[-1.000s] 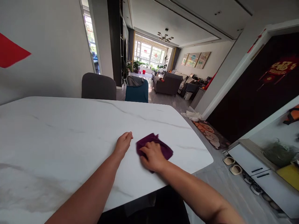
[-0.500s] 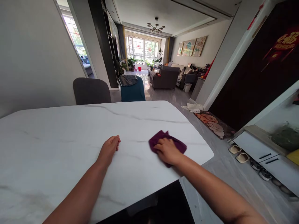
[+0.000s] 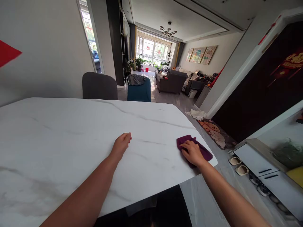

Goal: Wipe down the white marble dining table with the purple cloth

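Note:
A dark purple cloth (image 3: pixel 202 149) lies near the right corner of a white marble table (image 3: pixel 71 132). My right hand (image 3: pixel 193 153) presses flat on the cloth, its fingers laid over it and slightly curled. My left hand (image 3: pixel 121 145) rests on the bare tabletop to the left of the cloth, fingers together and stretched forward, holding nothing. About a forearm's length of table separates the two hands.
A grey chair (image 3: pixel 99 85) and a teal chair (image 3: pixel 139 90) stand at the table's far side. On the floor to the right are a bear-print mat (image 3: pixel 214 132), a white rag (image 3: pixel 196 114) and slippers (image 3: pixel 238 165) by a white cabinet (image 3: pixel 267 176). A living room lies beyond.
My right hand has slid the purple cloth to the right, from near my left hand to the table's right corner. The left hand has stayed on the tabletop.

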A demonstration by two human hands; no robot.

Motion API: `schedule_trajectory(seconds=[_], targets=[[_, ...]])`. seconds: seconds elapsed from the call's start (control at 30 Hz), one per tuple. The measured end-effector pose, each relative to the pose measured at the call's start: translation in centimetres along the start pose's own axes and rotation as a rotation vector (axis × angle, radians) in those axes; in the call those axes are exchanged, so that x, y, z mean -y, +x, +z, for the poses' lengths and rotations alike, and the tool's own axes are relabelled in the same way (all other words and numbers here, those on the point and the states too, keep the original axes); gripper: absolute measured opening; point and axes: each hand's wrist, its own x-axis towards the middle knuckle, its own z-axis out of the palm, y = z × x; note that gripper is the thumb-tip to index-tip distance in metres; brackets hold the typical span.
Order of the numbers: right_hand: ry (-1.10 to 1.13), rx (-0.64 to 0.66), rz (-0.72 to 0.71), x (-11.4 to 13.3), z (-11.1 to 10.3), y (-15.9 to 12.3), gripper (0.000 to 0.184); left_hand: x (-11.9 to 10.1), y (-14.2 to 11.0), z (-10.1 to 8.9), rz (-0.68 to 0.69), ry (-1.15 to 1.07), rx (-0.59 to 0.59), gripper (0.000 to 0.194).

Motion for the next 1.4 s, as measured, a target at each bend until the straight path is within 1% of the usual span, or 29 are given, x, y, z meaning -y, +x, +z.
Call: schedule_trajectory(seconds=[0.17, 0.3, 0.37, 0.4, 0.47, 0.53, 0.57, 0.63, 0.67, 0.73, 0.83, 0.93, 1.0, 1.07, 1.13, 1.2, 1.23, 1.3, 1.4], targets=[[0.116, 0.027, -0.303, 10.6, 1.3, 1.8, 0.027, 0.4, 0.0, 0.0, 0.012, -0.023, 0.005, 0.039], [0.106, 0.062, -0.523, 18.8, 2.8, 3.8, 0.024, 0.7, 0.4, -0.3, 0.040, -0.046, 0.016, 0.042], [0.078, 0.063, -0.602, 21.9, 3.4, 4.8, 0.025, 0.9, 0.7, -0.5, 0.066, -0.072, 0.021, 0.044], [0.064, 0.059, -0.627, 23.1, 3.6, 5.1, 0.026, 1.0, 0.8, -0.6, 0.071, -0.084, 0.018, 0.046], [0.040, 0.057, -0.645, 24.4, 3.8, 5.5, 0.027, 1.0, 0.8, -0.7, 0.057, -0.111, 0.005, 0.049], [0.028, 0.067, -0.639, 24.1, 3.6, 5.4, 0.027, 0.7, 0.7, -0.7, 0.033, -0.136, -0.005, 0.051], [0.030, 0.074, -0.630, 23.3, 3.3, 5.3, 0.026, 0.5, 0.6, -0.7, 0.025, -0.147, 0.000, 0.051], [0.052, 0.089, -0.599, 20.6, 2.6, 4.7, 0.022, 0.2, 0.4, -0.7, 0.015, -0.142, 0.012, 0.050], [0.070, 0.093, -0.569, 18.7, 2.2, 4.4, 0.020, 0.0, 0.2, -0.7, 0.010, -0.129, 0.017, 0.049], [0.103, 0.091, -0.472, 14.2, 1.4, 3.6, 0.016, -0.2, 0.1, -0.6, 0.001, -0.098, 0.020, 0.048], [0.107, 0.055, -0.261, 6.4, 0.1, 2.3, 0.014, -0.3, 0.1, -0.7, -0.002, -0.072, 0.015, 0.045], [0.048, 0.018, -0.062, -1.0, -0.8, 0.6, 0.016, -0.3, 0.1, -0.7, -0.004, -0.078, 0.009, 0.045], [-0.009, -0.004, 0.069, -4.7, -1.1, -0.5, 0.018, -0.3, 0.1, -0.7, 0.001, -0.084, 0.001, 0.045], [-0.062, -0.023, 0.177, -6.9, -1.1, -1.4, 0.020, -0.3, 0.0, -0.6, 0.000, -0.081, -0.012, 0.044], [-0.110, -0.044, 0.239, -7.3, -0.9, -1.7, 0.020, -0.4, -0.1, -0.5, -0.013, -0.077, -0.021, 0.044], [-0.135, -0.060, 0.252, -6.1, -0.7, -1.7, 0.019, -0.4, -0.2, -0.3, -0.018, -0.079, -0.013, 0.043], [-0.134, -0.064, 0.238, -5.0, -0.5, -1.6, 0.018, -0.4, -0.2, -0.1, -0.014, -0.080, -0.003, 0.042], [-0.097, -0.058, 0.165, -2.1, -0.3, -1.1, 0.016, -0.2, -0.1, 0.2, -0.002, -0.080, 0.018, 0.041], [-0.012, -0.041, 0.003, 3.4, 0.2, -0.1, 0.012, 0.0, -0.2, 0.6, 0.006, -0.069, 0.039, 0.041]])
